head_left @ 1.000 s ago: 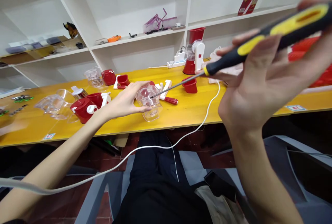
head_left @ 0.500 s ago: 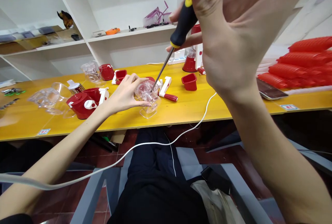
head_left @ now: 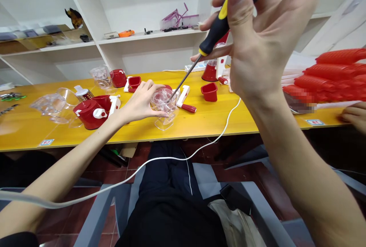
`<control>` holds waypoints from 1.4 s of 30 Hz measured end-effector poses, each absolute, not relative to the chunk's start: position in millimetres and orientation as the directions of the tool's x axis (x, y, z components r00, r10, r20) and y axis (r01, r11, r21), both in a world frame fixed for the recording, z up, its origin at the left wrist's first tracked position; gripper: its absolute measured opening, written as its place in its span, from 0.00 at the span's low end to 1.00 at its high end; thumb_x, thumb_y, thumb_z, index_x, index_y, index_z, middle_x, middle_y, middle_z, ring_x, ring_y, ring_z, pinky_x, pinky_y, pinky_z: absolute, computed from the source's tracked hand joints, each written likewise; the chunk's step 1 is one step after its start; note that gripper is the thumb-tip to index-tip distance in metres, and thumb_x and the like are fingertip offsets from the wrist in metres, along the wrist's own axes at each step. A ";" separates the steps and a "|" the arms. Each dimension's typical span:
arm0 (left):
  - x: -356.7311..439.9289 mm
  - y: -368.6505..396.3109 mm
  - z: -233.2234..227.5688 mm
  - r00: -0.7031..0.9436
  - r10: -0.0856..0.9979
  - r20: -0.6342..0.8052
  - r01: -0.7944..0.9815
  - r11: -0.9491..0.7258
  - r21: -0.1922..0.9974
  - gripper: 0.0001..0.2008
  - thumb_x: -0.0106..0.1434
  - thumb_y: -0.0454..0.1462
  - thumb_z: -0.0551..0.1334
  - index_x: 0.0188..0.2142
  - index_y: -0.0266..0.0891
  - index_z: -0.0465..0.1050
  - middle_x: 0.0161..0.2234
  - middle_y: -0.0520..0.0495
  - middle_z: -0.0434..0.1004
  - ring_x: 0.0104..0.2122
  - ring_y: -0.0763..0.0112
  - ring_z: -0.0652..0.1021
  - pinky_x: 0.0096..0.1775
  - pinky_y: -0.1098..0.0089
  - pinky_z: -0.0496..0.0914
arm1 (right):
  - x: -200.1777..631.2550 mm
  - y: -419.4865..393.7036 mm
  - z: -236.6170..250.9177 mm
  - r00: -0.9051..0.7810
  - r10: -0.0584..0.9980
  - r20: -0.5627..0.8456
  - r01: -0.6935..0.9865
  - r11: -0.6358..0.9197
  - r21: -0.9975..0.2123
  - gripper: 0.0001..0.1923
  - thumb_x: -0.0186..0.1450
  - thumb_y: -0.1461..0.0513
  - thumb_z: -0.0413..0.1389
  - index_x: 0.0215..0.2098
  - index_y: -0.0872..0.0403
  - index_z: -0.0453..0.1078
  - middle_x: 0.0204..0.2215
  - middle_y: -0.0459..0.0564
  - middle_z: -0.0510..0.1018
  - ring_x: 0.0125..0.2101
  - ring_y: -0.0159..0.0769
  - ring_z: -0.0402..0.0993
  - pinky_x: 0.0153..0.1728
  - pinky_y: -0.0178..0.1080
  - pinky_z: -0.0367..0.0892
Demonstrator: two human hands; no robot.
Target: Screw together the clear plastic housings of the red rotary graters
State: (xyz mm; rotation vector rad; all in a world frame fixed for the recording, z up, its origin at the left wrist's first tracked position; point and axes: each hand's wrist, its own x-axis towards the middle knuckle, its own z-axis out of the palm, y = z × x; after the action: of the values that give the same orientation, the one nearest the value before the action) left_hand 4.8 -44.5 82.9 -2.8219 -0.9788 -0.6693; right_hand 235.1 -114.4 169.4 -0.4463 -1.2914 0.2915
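My right hand (head_left: 254, 44) is closed on a screwdriver (head_left: 213, 35) with a black and yellow handle. Its long shaft slants down to the left, and the tip reaches into a clear plastic housing (head_left: 165, 105) on the table. What the tip meets there is too small to make out. My left hand (head_left: 142, 104) grips that housing from its left side, thumb in front and fingers over the top. Just right of the housing lies a white crank with a dark red handle (head_left: 188, 108). A red round part shows partly behind the housing.
On the yellow table (head_left: 134, 130), red and white grater bodies (head_left: 89, 114) and clear housings (head_left: 53, 105) stand left. A red square cup (head_left: 209, 91) sits to the right. A white cable (head_left: 171, 158) crosses before me. Red packs (head_left: 328, 75) and another person's hand (head_left: 356, 115) are far right.
My right hand and the screwdriver handle sit slightly lower and further right in the view, with the handle more tilted. Another person's hand has appeared at the right edge. My left hand keeps its hold.
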 end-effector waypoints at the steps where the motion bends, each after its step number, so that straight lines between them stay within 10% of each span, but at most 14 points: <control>1: 5.0 -44.3 82.9 0.697 0.574 0.430 0.608 -0.791 0.068 0.45 0.52 0.58 0.74 0.62 0.41 0.65 0.47 0.42 0.67 0.49 0.51 0.71 0.57 0.48 0.66 | 234.8 -116.5 168.7 0.279 0.445 0.851 0.024 0.882 -0.470 0.26 0.62 0.61 0.54 0.54 0.48 0.46 0.56 0.43 0.67 0.35 0.16 0.74 0.32 0.27 0.78; 7: 5.7 -43.6 83.0 0.694 0.570 0.440 0.606 -0.792 0.070 0.46 0.50 0.59 0.74 0.62 0.41 0.65 0.47 0.41 0.69 0.49 0.50 0.72 0.57 0.46 0.66 | 236.6 -121.7 165.7 0.242 0.422 0.874 0.062 0.892 -0.448 0.27 0.63 0.57 0.55 0.54 0.51 0.45 0.67 0.49 0.53 0.37 0.17 0.74 0.36 0.32 0.80; 13: 5.8 -43.9 82.2 0.690 0.572 0.443 0.604 -0.792 0.083 0.45 0.51 0.60 0.73 0.62 0.42 0.66 0.46 0.42 0.69 0.49 0.50 0.72 0.56 0.46 0.67 | 235.5 -120.5 169.6 0.162 0.459 0.874 0.049 0.881 -0.471 0.26 0.64 0.58 0.54 0.55 0.46 0.46 0.43 0.38 0.71 0.39 0.12 0.74 0.38 0.21 0.77; 23: 8.7 -43.1 84.7 0.681 0.593 0.430 0.628 -0.775 0.074 0.45 0.48 0.61 0.74 0.57 0.35 0.67 0.49 0.38 0.72 0.49 0.48 0.73 0.54 0.49 0.68 | 230.0 -125.0 166.9 0.058 0.401 0.914 0.095 0.909 -0.405 0.28 0.65 0.54 0.55 0.55 0.52 0.45 0.44 0.41 0.72 0.37 0.16 0.75 0.37 0.27 0.80; 28: 9.3 -40.4 85.0 0.671 0.605 0.429 0.633 -0.768 0.094 0.46 0.47 0.60 0.75 0.56 0.35 0.67 0.50 0.38 0.72 0.49 0.48 0.73 0.55 0.48 0.67 | 230.4 -123.3 163.8 0.125 0.379 0.917 0.108 0.913 -0.393 0.26 0.65 0.53 0.53 0.54 0.49 0.46 0.62 0.47 0.58 0.39 0.17 0.74 0.33 0.29 0.79; 36: 9.0 -40.9 85.2 0.663 0.614 0.428 0.633 -0.765 0.115 0.44 0.47 0.59 0.75 0.55 0.37 0.68 0.49 0.39 0.72 0.50 0.48 0.73 0.55 0.48 0.66 | 228.9 -121.5 162.3 0.169 0.379 0.910 0.070 0.916 -0.395 0.26 0.64 0.56 0.54 0.54 0.50 0.46 0.64 0.47 0.56 0.38 0.17 0.74 0.35 0.31 0.80; 42: 9.0 -45.2 87.6 0.667 0.611 0.427 0.623 -0.771 0.130 0.43 0.48 0.57 0.76 0.56 0.37 0.68 0.52 0.38 0.73 0.52 0.47 0.73 0.56 0.49 0.67 | 220.2 -122.2 168.7 0.074 0.379 0.923 0.001 0.925 -0.380 0.26 0.64 0.58 0.55 0.53 0.48 0.47 0.38 0.37 0.70 0.41 0.14 0.76 0.36 0.21 0.77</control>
State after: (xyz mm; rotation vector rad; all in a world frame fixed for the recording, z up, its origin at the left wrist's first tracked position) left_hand 9.0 -45.2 87.6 -2.8437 -1.0526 -0.7124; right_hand 220.2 -122.2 168.7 -0.3140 -1.4761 0.2905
